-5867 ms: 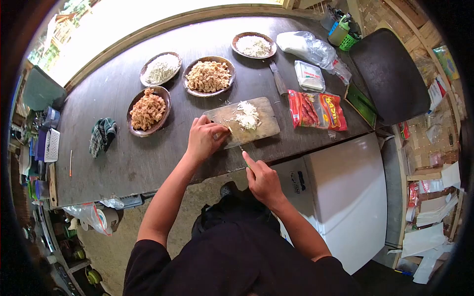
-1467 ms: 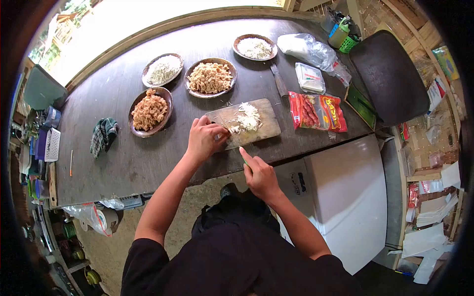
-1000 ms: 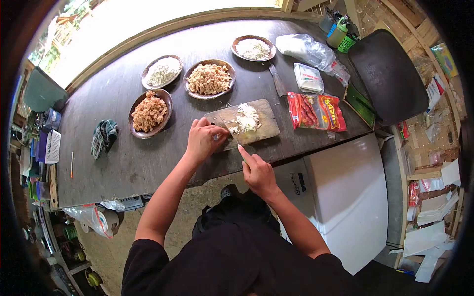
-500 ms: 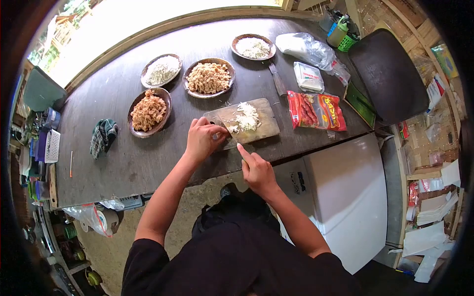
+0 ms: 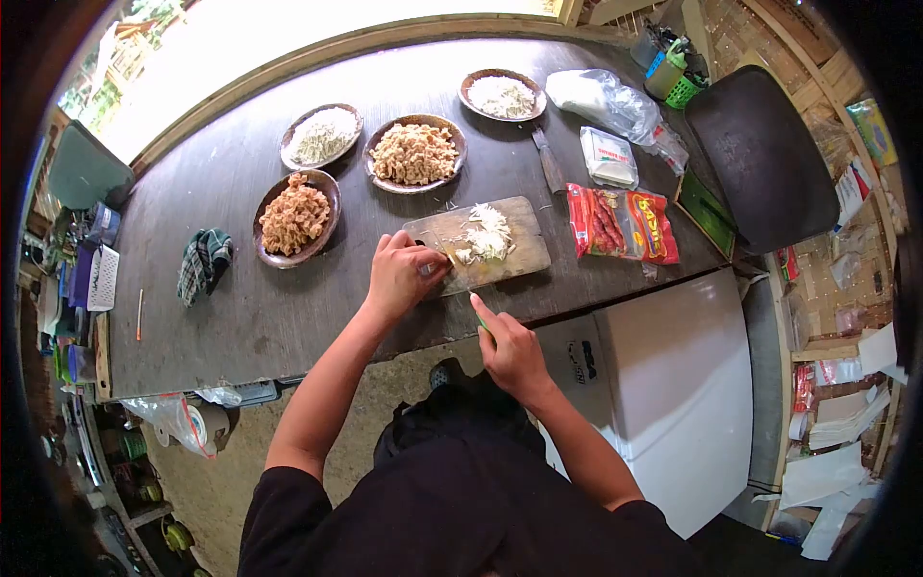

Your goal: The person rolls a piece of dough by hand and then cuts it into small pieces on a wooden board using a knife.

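Observation:
A wooden cutting board lies near the front edge of the dark table, with a heap of pale shredded pieces on it. At the board's left end, my left hand has its fingers bent together around something too small to make out. My right hand is closed on a knife with a green handle, just off the board's front edge. The thin blade points up and left toward my left fingertips and is hard to see.
Behind the board stand bowls of brown pieces and pale shreds. A larger knife, a red sausage packet and a white packet lie to the right. A checked cloth is at the left.
My right hand has moved slightly right and down, with the knife drawn toward the board's front edge. My left hand remains at the board's left end. The view has shifted slightly.

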